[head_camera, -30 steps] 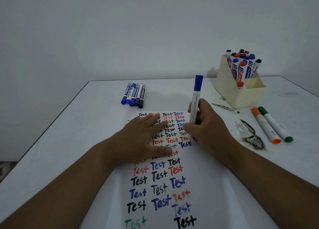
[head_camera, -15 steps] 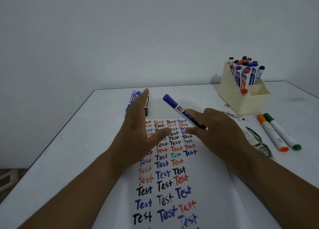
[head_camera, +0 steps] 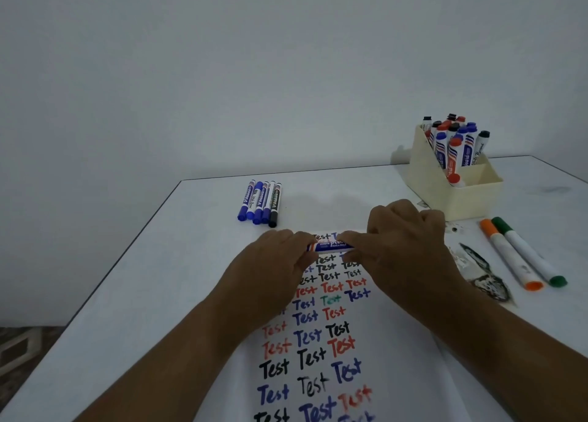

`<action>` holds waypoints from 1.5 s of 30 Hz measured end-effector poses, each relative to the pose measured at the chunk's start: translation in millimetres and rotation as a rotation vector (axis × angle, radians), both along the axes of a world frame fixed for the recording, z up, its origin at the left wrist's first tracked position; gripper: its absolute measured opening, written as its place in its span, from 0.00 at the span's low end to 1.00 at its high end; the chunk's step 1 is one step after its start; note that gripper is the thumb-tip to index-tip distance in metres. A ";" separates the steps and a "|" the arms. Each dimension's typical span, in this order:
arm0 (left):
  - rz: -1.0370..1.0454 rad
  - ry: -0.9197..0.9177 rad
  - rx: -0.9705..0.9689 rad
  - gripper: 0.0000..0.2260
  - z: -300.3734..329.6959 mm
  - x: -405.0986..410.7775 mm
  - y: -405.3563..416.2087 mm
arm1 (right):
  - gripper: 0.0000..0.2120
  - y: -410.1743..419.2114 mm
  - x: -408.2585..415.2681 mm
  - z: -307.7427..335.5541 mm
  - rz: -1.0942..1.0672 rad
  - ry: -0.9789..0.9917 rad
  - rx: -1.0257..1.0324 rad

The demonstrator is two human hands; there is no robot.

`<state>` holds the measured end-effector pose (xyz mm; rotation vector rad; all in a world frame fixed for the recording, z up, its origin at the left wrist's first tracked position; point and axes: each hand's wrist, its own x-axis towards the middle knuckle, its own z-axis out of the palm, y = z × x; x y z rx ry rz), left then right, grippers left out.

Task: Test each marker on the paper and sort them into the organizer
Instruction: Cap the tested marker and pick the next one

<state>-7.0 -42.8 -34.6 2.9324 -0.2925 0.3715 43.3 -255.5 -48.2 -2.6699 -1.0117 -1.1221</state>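
From the head camera, looking down over both forearms, the left hand (head_camera: 280, 256) and the right hand (head_camera: 404, 243) meet over the far end of the paper (head_camera: 318, 342), each curled round one end of a blue marker (head_camera: 331, 246) that lies level between them, its printed white barrel showing in the gap while both ends are hidden inside the fingers. Whether the cap is on cannot be told. The marker hangs just above the top rows of writing on the paper; the sheet runs from under the hands toward the camera and is filled with the word "Test" in black, blue, red and one green. Beyond the left hand, a row of loose markers (head_camera: 260, 203) lies side by side on the white desk (head_camera: 127, 294), four with blue caps and one with a black cap, the caps pointing toward the hands. Beyond and to the right of the right hand stands the cream organizer (head_camera: 458, 198), its taller back compartment packed with upright markers with blue, red and black caps, and one red-capped marker in the lower front compartment. To the right of the right hand lie an orange marker (head_camera: 509, 254) and a green marker (head_camera: 528, 251), touching along their length, and between them and the hand sits a crumpled, ink-stained scrap (head_camera: 483, 278).
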 end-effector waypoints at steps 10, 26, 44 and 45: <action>-0.054 0.056 -0.363 0.24 -3.7 -5.4 8.7 | 0.16 -3.3 2.5 2.4 -0.016 -0.093 0.082; 0.063 -0.011 -0.633 0.12 -1.3 -3.1 9.5 | 0.07 5.1 -16.6 20.2 0.640 1.028 1.385; -0.038 0.016 -0.482 0.11 1.4 -7.0 2.9 | 0.13 12.7 -26.5 14.8 0.406 0.967 0.992; -0.034 0.015 -0.489 0.12 1.8 -7.2 2.7 | 0.14 12.3 -26.3 15.3 0.401 0.966 0.982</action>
